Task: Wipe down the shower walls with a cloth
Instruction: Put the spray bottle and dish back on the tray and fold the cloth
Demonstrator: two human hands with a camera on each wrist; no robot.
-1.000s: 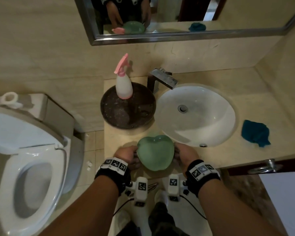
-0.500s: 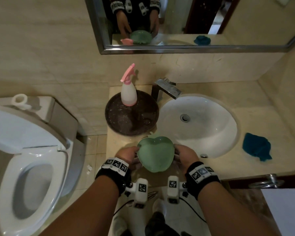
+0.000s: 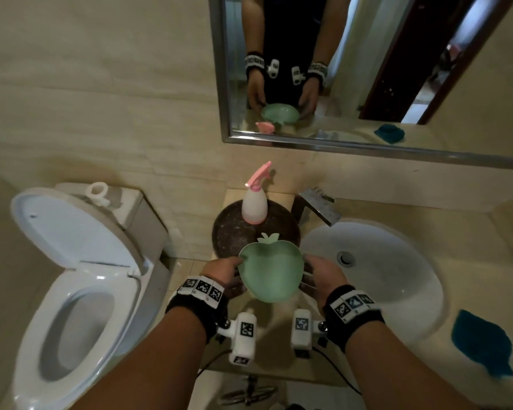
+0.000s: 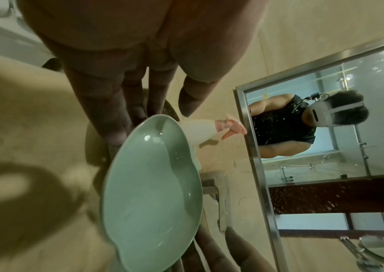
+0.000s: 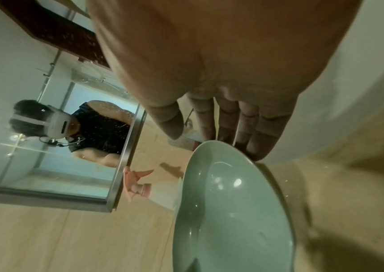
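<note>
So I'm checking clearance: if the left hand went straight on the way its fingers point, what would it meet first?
Probably the dark round tray just beyond the green dish the left hand holds; depth is unclear.

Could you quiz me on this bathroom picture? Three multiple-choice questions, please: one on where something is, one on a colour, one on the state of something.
1. Where does the spray bottle stand?
A. on the dark round tray
B. in the sink
C. on the toilet tank

2. What colour is the cloth on the counter?
A. white
B. pink
C. teal blue

3. How is the green dish held?
A. by the left hand alone
B. between both hands
C. by no hand; it lies in the sink

Answers:
1. A: its base sits on the tray, left of the sink.
2. C: it lies teal blue, right of the sink.
3. B: left hand and right hand flank its rim.
</note>
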